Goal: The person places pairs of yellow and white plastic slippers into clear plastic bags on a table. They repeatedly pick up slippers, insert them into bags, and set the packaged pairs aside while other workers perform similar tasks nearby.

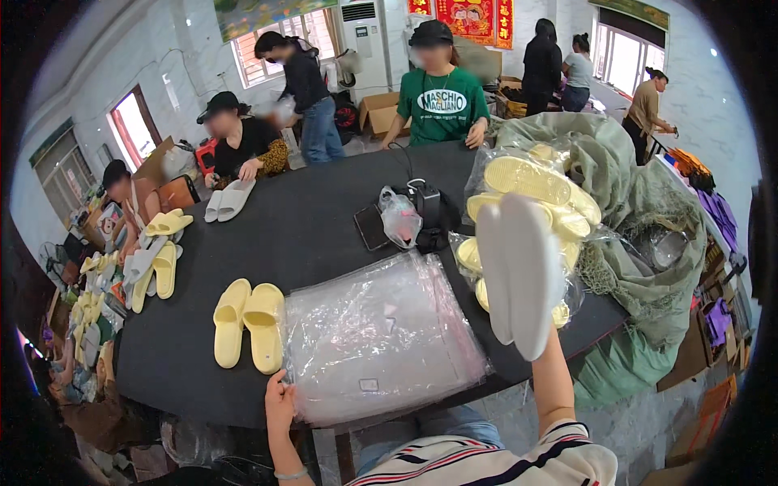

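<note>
Black worktop (pixel 316 227): left fingers (pixel 279 385) at bags (pixel 373 332), grip unclear; right fingers, hidden, hold white slippers (pixel 531 275) aloft; loose grip might drop them.

Toward the far edge of the black surface (pixel 275 202), a small plastic bag (pixel 399 217) is set between a flat dark case (pixel 370 230) and a boxy black object (pixel 425 197). The right edge is flanked by a grey-green sack (pixel 620 174). Beyond the far edge, a person in a green shirt (pixel 470 89), a cardboard box (pixel 379 117) and wall-hung red posters (pixel 465 18) are seen.
</note>
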A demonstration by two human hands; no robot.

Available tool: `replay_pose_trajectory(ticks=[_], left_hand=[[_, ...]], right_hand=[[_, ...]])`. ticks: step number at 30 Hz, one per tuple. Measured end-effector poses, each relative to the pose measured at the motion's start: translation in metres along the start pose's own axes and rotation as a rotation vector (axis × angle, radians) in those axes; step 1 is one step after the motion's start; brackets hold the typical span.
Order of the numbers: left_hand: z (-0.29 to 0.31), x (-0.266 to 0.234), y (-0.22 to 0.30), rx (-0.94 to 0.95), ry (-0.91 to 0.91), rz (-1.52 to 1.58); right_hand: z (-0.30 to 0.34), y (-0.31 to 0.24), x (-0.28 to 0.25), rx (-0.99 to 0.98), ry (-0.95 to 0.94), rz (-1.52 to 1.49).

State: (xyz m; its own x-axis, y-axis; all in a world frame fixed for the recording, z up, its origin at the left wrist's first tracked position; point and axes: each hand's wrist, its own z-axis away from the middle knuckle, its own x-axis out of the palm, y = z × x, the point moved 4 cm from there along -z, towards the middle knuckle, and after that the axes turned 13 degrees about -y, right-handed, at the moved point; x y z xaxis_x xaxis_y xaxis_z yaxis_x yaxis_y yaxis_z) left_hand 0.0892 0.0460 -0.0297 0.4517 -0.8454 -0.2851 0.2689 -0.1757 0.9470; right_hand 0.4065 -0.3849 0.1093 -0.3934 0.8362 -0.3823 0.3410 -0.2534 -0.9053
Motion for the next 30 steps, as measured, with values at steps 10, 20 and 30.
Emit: replay_pose_trajectory(ticks=[10, 20, 30], left_hand=[[-0.008, 0.001, -0.012, 0.150, 0.070, -0.036], [-0.010, 0.020, 0.010, 0.068, 0.045, 0.144], [0.004, 0.029, 0.005, -0.010, 0.073, 0.374]], right_hand=[[0.030, -0.017, 0.007, -0.191, 0.118, -0.404], [0.043, -0.054, 0.134, -0.441, -0.328, 0.347], [0.049, -0.017, 0.130, -0.334, -0.257, 0.588]])
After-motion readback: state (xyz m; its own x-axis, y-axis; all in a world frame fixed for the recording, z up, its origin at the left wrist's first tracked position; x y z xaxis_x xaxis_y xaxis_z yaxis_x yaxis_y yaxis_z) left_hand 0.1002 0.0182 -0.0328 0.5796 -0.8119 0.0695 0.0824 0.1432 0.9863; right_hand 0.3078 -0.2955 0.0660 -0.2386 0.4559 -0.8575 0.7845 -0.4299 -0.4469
